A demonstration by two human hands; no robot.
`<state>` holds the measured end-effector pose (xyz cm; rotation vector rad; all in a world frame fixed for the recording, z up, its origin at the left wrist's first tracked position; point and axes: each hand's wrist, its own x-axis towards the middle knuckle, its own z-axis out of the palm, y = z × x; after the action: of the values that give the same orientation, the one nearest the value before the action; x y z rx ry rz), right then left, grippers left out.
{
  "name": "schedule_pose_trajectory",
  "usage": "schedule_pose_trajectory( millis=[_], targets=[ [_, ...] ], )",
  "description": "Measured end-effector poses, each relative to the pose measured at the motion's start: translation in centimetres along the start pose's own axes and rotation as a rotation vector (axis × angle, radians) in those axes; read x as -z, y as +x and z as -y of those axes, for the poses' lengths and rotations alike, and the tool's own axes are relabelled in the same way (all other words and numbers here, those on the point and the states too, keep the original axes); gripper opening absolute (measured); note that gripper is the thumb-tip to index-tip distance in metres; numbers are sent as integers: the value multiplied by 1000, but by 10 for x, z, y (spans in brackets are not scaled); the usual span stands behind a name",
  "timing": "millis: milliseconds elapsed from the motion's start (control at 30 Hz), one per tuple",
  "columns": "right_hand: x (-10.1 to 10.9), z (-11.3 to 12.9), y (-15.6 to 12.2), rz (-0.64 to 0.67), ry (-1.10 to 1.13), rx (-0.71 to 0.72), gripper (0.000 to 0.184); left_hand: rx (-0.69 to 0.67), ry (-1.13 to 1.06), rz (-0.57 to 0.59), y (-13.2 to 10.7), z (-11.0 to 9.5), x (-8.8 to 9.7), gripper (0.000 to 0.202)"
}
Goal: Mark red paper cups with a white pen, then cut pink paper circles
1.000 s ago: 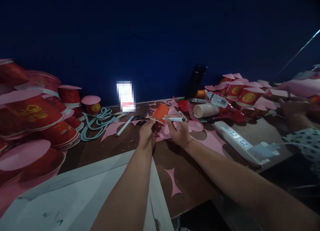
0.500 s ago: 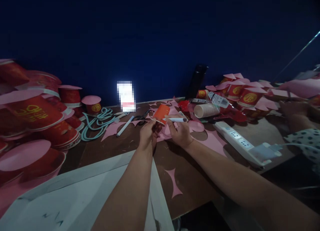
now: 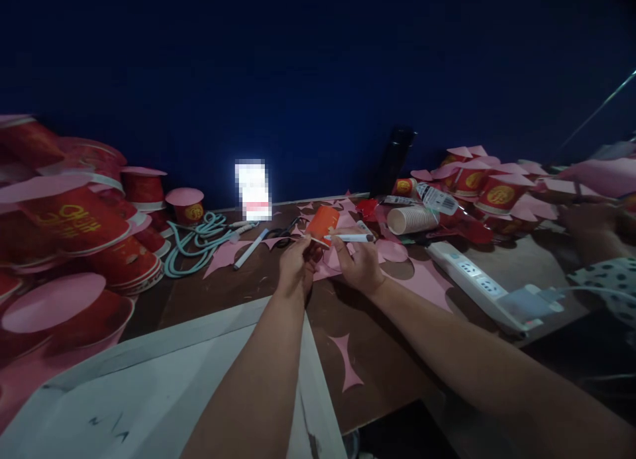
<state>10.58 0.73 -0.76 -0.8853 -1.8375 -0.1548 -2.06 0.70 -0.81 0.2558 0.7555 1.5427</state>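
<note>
My left hand is closed on the rim of a small orange-red paper cup, held tilted just above the brown table. My right hand is closed round a white marker pen with a dark tip pointing right; the pen lies across the cup's lower edge. Pink paper scraps lie under and around both hands.
Red cups with pink lids are piled at the left and back right. A teal cord, a second pen, scissors, a stack of plain cups, a white power strip, a dark bottle. Another person's hand at right.
</note>
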Motion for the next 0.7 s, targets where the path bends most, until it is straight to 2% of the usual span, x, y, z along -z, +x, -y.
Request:
schedule_pose_trajectory(
  millis=[133,300,433,700],
  targets=[
    [0,2,0,30,22,10,12,4,-4,-12,1,0,0,6],
    [0,4,0,-9,14,15,12,-12,-16,-15,2,1,1,2],
    [-1,1,-1,54,7,29,12,-9,-5,1,2,1,1,4],
    [-1,2,-1,56,-14,29,11,-21,-3,-2,0,0,0,5]
  ],
)
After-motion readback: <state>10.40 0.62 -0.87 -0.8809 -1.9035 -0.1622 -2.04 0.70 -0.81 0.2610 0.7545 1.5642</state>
